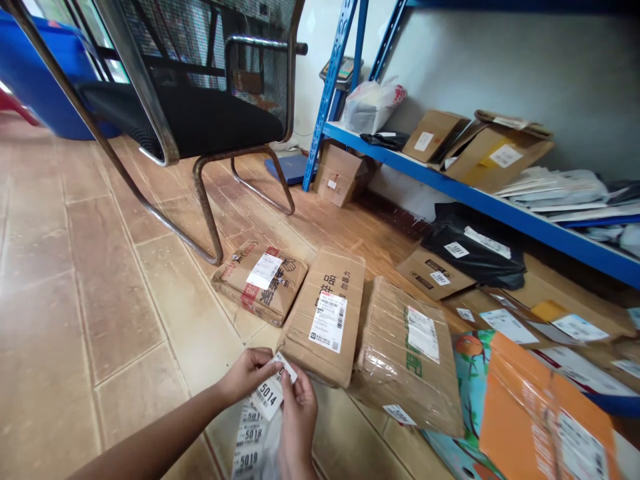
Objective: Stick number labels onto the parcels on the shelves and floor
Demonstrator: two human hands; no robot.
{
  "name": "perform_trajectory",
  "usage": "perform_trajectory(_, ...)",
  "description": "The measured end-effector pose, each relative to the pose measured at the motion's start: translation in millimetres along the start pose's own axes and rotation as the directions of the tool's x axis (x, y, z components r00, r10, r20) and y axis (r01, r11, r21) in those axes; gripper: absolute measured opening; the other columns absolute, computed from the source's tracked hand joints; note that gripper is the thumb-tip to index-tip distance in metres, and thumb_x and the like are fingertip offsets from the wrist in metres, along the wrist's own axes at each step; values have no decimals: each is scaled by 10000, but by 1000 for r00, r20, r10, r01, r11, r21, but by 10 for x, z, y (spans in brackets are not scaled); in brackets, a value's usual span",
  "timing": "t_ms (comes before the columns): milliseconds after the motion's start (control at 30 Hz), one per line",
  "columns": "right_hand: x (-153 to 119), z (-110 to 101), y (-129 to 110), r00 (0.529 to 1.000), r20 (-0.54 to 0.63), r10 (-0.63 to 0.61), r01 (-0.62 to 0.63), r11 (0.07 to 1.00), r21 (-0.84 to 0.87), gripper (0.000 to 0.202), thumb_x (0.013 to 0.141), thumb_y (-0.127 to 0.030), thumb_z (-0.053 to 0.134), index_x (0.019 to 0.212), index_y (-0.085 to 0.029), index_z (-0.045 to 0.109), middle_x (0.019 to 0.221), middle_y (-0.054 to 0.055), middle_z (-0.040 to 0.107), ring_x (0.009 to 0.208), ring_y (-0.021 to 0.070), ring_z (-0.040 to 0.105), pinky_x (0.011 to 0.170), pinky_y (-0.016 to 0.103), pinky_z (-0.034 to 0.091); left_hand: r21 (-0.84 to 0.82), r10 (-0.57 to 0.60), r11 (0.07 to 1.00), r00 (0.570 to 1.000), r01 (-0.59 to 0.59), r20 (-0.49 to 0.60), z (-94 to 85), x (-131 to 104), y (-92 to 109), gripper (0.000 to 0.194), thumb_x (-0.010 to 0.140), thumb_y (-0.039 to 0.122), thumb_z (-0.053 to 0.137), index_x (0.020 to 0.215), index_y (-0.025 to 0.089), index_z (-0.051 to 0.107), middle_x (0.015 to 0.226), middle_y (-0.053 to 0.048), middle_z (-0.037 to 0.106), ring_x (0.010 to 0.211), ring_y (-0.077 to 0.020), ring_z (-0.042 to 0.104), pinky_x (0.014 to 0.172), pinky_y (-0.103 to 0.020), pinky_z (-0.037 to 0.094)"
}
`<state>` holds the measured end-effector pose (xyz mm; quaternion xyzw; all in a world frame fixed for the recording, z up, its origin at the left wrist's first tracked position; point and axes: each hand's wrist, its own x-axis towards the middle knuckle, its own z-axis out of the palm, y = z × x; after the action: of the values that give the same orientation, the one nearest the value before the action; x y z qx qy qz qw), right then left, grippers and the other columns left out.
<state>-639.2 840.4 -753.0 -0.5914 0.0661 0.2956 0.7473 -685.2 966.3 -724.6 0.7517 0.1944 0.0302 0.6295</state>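
My left hand (pixel 248 379) pinches the upper end of a strip of white number labels (pixel 251 435) between thumb and fingers. Closed on the same strip from the other side is my right hand (pixel 300 408), its thumb by the top label. The numbers 5014, 5018 and 5019 can be read; the strip hangs down below the hands. Just beyond my fingers lies a taped cardboard box (pixel 334 283) with a white shipping label (pixel 329 321). A smaller carton (pixel 287 301) is to its left, and a plastic-wrapped carton (pixel 380 340) with a 5004 sticker is to its right.
A blue metal shelf (pixel 430 175) at the right bears parcels, with more parcels beneath, including a black bag (pixel 480 263). An orange package (pixel 543 407) stands at the lower right. A black chair (pixel 200 120) and a blue bin (pixel 47 73) occupy the left back.
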Motion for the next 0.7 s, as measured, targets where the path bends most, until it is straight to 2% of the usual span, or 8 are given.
perform_trajectory(100,-22,43,-61,998,-47,42,-37,994,105,609,570,-538,814,989,-120,666,988,160,744,963,291,690,827,379,571,58,112,992,994,-113,19,-127,54,44,634,849,681,398,509,160,517,588,-12,466,558,-115,459,558,-259,368)
perform_trajectory(167,-50,86,-154,994,-101,36,-22,991,135,608,532,-531,837,951,-122,672,929,147,754,920,286,700,799,372,576,187,169,971,980,-147,-108,-218,162,56,605,928,578,290,635,158,611,652,-47,559,632,-145,542,631,-271,437)
perform_trajectory(233,-77,130,-258,996,-85,29,-16,989,144,545,533,-530,836,866,-130,675,868,130,758,869,275,704,766,365,581,446,187,894,943,-47,-274,-287,338,68,497,968,427,260,896,151,667,849,-95,645,843,-195,608,790,-313,485)
perform_trajectory(300,-92,157,-336,999,-26,23,-19,991,130,474,591,-543,801,792,-136,667,829,117,755,806,255,702,709,344,579,647,183,759,931,70,-315,-313,551,92,334,941,321,379,1102,163,625,1084,-118,636,1053,-228,577,931,-357,467)
perform_trajectory(400,-80,149,-372,999,-29,34,-30,993,118,461,632,-567,767,763,-138,661,785,96,749,690,206,682,613,287,557,754,139,650,962,90,-235,-272,824,153,306,849,258,550,1140,188,613,1234,-115,577,1161,-264,520,1011,-403,421)
perform_trajectory(467,-58,128,-371,996,-79,50,-40,991,127,479,591,-566,792,765,-137,670,768,86,749,651,190,674,591,268,550,792,90,593,965,147,-247,-227,931,204,315,831,271,565,1120,156,615,1248,-156,555,1176,-317,497,989,-471,417)
perform_trajectory(600,-19,117,-410,997,-66,47,-39,991,127,496,579,-532,802,848,-126,707,882,118,758,793,251,707,702,328,580,809,-59,495,942,315,-331,-191,1017,309,437,794,326,593,1144,64,589,1189,-254,572,1102,-385,537,845,-518,461)
perform_trajectory(700,7,137,-450,998,-63,21,-13,991,130,470,592,-500,786,867,-127,712,898,124,758,848,274,708,749,361,581,833,-116,450,945,323,-305,-179,1041,368,350,787,267,578,1062,61,648,1083,-247,647,1040,-370,586,838,-495,453)
